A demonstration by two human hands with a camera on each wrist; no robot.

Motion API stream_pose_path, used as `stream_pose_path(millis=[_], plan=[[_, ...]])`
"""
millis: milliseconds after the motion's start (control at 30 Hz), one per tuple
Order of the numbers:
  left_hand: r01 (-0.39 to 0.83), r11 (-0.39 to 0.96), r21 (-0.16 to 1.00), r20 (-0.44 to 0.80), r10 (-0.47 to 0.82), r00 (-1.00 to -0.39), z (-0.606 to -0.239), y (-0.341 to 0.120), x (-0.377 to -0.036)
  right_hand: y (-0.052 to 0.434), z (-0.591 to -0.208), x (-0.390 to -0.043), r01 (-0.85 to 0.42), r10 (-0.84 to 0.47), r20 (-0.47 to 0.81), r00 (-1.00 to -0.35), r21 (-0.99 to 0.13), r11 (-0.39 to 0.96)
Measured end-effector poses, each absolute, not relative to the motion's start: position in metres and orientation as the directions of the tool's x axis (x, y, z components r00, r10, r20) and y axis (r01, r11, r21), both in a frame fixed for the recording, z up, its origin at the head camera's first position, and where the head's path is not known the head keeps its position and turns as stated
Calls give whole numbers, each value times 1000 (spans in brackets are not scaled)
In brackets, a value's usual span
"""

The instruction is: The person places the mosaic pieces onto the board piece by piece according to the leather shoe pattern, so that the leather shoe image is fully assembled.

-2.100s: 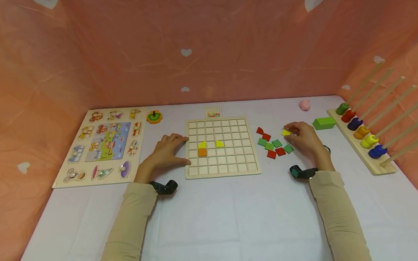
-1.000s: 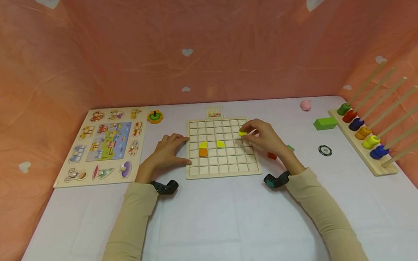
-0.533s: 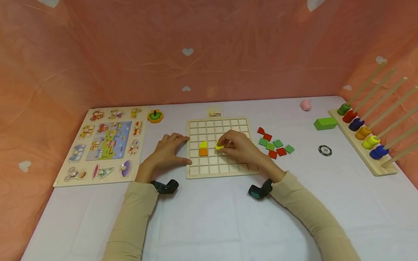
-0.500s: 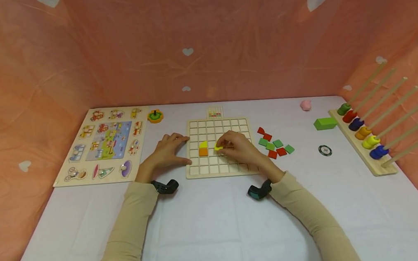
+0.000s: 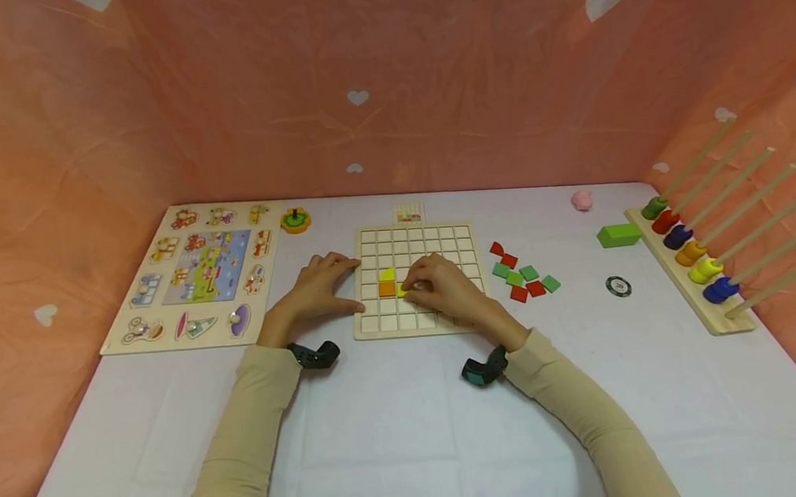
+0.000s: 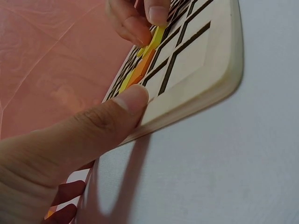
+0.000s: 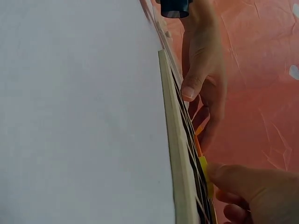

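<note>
In the head view, a wooden grid board (image 5: 379,325) lies flat on the table. My right hand (image 5: 447,287) pinches a small yellow tile (image 5: 401,289) between thumb and fingers, right at the cell beside an orange square tile (image 5: 386,289). Above that orange square sits another yellow tile (image 5: 387,275) with a slanted or rounded side. Spread along the board's left edge is my left hand (image 5: 319,288); in the left wrist view its thumb (image 6: 133,98) presses on the rim. My right hand covers several cells in the board's middle.
Loose red and green tiles (image 5: 514,278) lie right of the board. A pattern card (image 5: 409,213) is behind it. Farther right are a poker chip (image 5: 618,286), a green block (image 5: 619,235), a pink figure (image 5: 582,201) and a peg stacker (image 5: 691,270). Left stands a picture puzzle (image 5: 192,330).
My right hand has carried the yellow tile leftward from beside the loose tiles to the board, and in the last half second on to the orange square's side. My left hand has stayed put.
</note>
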State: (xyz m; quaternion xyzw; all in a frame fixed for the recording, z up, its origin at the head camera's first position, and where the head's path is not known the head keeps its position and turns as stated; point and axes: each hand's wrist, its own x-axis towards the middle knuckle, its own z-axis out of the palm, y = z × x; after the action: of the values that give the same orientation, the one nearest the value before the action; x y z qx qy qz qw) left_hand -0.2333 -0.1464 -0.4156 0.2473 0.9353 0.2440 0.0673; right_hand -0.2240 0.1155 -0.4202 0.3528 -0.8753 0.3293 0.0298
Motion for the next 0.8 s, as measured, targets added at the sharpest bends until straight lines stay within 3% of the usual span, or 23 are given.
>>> stream_pose_path(millis=[467,800], plan=[[429,761,487,-7,495,-869,-416,-146,-234,113,-420,-226,-644,-600,275,-751,-506,574],[438,749,497,1,504,-864,-417,-147,-234,135,-411,-235,-628,-607,273,-746,-591,507]])
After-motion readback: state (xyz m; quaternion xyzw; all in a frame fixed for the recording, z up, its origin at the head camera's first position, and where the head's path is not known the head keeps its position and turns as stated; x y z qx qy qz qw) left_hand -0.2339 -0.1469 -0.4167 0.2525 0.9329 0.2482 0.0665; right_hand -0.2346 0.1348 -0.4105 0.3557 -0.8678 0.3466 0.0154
